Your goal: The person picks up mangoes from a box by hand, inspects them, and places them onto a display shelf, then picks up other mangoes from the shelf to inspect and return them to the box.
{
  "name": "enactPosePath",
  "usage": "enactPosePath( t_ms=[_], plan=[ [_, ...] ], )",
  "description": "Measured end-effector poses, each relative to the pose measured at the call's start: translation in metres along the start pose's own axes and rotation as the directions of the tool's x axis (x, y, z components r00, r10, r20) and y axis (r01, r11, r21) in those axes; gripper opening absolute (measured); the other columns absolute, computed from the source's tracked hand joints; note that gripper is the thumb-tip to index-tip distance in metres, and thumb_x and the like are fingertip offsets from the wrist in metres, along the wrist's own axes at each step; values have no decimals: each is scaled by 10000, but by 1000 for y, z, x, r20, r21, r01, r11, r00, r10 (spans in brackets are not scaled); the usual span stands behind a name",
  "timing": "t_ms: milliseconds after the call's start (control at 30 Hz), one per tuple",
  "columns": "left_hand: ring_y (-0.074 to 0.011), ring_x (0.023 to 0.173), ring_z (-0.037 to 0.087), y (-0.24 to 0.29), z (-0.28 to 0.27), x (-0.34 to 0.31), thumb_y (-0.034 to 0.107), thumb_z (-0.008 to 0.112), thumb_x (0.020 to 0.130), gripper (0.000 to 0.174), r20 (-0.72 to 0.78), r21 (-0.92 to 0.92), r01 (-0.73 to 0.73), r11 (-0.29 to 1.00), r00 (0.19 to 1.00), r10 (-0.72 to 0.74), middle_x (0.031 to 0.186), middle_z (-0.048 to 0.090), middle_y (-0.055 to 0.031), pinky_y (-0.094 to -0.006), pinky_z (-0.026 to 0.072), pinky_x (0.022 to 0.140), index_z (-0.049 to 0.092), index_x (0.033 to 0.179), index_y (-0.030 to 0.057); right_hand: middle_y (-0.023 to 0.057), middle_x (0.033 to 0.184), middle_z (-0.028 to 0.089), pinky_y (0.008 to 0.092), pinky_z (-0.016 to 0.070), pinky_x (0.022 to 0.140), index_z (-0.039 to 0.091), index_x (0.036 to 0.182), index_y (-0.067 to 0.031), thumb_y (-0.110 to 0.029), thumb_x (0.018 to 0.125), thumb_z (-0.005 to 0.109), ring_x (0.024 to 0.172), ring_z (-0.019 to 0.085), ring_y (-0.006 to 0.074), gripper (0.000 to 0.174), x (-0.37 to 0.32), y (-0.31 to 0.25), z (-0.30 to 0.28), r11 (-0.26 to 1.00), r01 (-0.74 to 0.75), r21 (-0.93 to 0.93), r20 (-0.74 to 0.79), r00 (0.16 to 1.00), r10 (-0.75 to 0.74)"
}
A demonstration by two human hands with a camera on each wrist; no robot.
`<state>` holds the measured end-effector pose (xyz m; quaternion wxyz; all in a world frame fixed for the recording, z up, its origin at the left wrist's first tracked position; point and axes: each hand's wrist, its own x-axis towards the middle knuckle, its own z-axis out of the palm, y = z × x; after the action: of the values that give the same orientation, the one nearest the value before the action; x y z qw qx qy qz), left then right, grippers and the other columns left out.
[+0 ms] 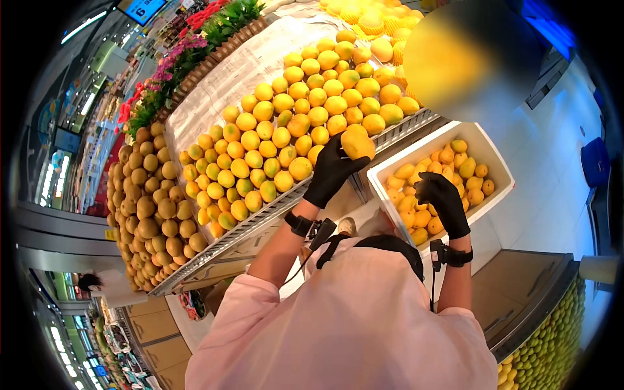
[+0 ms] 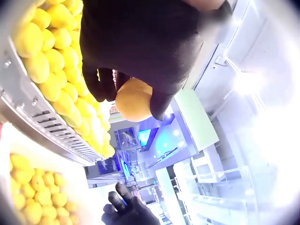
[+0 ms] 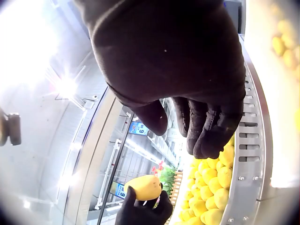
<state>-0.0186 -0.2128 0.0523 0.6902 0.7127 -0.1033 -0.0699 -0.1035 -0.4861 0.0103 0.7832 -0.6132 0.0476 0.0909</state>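
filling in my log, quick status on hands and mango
Left hand gripping yellow mango. Right hand empty, near white box of mangoes. No obstruction visible between hands.

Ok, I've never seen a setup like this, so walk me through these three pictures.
There is no machine here, just a person wearing black gloves. The large picture comes from a camera on the head, looking down. The other two come from cameras on the left and right wrists, so that wrist's own hand looms large in each. The left hand grips one yellow fruit. The right hand holds nothing and, in the head view, appears over a white box of similar fruit. More yellow fruit is laid out on the display, beside a heap of brown fruit.
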Motion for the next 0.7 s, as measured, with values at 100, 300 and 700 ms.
enactPosePath(
  t_ms=[100,300,700],
  plan=[
    [-181,1028,607,-4,-10,7,173,832,715,627,-107,162,-51,985,992,69,1128,597,-94,-317,525,860,494,1215,0,80,975,681,257,525,700,597,1174,-25,-132,930,558,810,648,147,269,0,3,-3,1000,-25,3,-17,1000,25],
    [-172,997,603,-5,-45,19,167,846,700,604,-209,304,-165,938,949,234,1101,610,-92,-304,521,841,516,1176,-6,95,985,662,262,528,719,571,1206,7,-108,924,557,827,646,154,304,5,1,-2,997,-71,29,-43,996,73],
    [-181,1002,613,10,-182,87,162,808,761,558,-329,345,-177,922,897,296,1094,626,-101,-317,516,870,516,1203,-13,96,977,673,247,531,701,580,1177,0,-95,919,563,804,649,144,275,22,14,9,992,-103,66,-80,991,108]
  ],
)
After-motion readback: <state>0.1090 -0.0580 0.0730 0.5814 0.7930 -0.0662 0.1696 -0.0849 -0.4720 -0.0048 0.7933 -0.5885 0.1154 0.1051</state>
